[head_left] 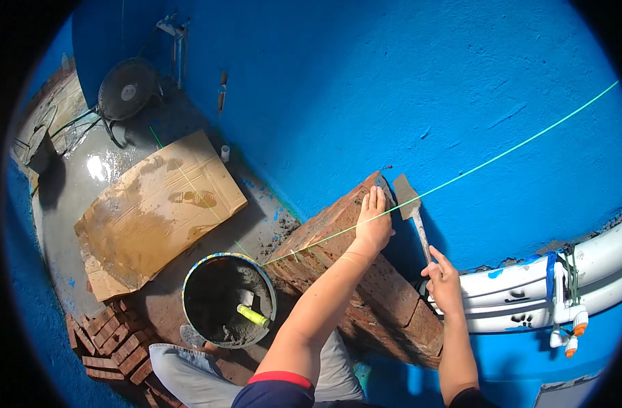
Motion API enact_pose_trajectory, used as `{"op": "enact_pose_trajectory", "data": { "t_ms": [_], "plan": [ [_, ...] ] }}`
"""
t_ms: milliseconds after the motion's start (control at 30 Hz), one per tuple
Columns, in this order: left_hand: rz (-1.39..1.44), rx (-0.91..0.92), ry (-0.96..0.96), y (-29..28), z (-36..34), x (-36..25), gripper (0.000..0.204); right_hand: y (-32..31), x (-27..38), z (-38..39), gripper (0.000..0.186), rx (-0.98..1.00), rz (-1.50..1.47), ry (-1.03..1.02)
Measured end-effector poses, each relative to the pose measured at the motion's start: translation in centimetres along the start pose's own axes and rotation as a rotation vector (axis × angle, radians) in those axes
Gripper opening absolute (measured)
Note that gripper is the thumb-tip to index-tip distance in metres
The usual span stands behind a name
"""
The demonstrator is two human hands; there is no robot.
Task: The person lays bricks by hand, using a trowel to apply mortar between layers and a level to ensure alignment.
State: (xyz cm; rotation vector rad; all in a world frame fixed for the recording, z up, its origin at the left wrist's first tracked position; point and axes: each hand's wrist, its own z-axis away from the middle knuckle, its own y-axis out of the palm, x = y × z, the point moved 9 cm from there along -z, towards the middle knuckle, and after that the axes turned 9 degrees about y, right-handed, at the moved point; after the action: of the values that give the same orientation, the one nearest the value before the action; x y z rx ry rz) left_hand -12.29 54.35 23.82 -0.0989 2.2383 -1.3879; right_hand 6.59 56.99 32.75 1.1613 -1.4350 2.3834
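Note:
My left hand (375, 221) lies with fingers stretched out on the top of a low red brick wall (399, 289), near its end against the blue wall. It touches the brick there and grips nothing that I can see. In my right hand (444, 280) is the handle of a trowel (407, 197), its flat grey blade beside the brick end, close to the blue wall. A taut green string line (491, 158) crosses over the brickwork, passing by my left hand. Left of the brickwork stands a round bucket (186, 289) of grey mortar, with a yellow-green-handled tool (253, 315) in it.
A wet, stained cardboard sheet (161, 214) covers part of the floor at left. Behind it stand a black fan (129, 92) and a small white cup (225, 153). Loose bricks (117, 340) are piled at lower left. White pipes (515, 296) with orange-capped fittings run along the right.

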Motion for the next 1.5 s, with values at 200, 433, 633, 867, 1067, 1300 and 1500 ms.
{"op": "enact_pose_trajectory", "data": {
  "t_ms": [200, 433, 633, 867, 1067, 1300, 1500],
  "plan": [
    [-0.005, -0.011, 0.003, 0.2, 0.1, 0.0, 0.085, 0.3, 1.5, -0.7, 0.039, -0.018, 0.050, 0.014],
    [-0.042, -0.092, 0.009, 1.0, -0.3, -0.1, 0.084, -0.3, 0.8, -2.1, 0.039, -0.029, 0.196, -0.058],
    [0.022, -0.172, -0.016, 0.7, -0.3, 0.0, 0.054, -0.7, 3.3, -1.7, 0.036, -0.048, 0.188, -0.053],
    [-0.011, -0.232, -0.029, 0.3, -0.3, 0.1, 0.048, -1.1, 3.7, -1.9, 0.036, -0.057, 0.249, -0.014],
    [-0.006, -0.183, -0.023, 1.0, -0.6, 0.1, 0.050, -1.1, 3.5, -2.5, 0.037, 0.034, 0.186, 0.017],
    [-0.036, -0.162, -0.002, 1.0, -0.7, -0.4, 0.056, -0.9, 1.7, -2.6, 0.037, 0.090, 0.073, 0.053],
    [-0.036, -0.043, 0.024, 0.4, -0.2, -0.1, 0.073, -0.7, 1.4, -2.0, 0.036, 0.133, -0.016, 0.076]
  ]
}}
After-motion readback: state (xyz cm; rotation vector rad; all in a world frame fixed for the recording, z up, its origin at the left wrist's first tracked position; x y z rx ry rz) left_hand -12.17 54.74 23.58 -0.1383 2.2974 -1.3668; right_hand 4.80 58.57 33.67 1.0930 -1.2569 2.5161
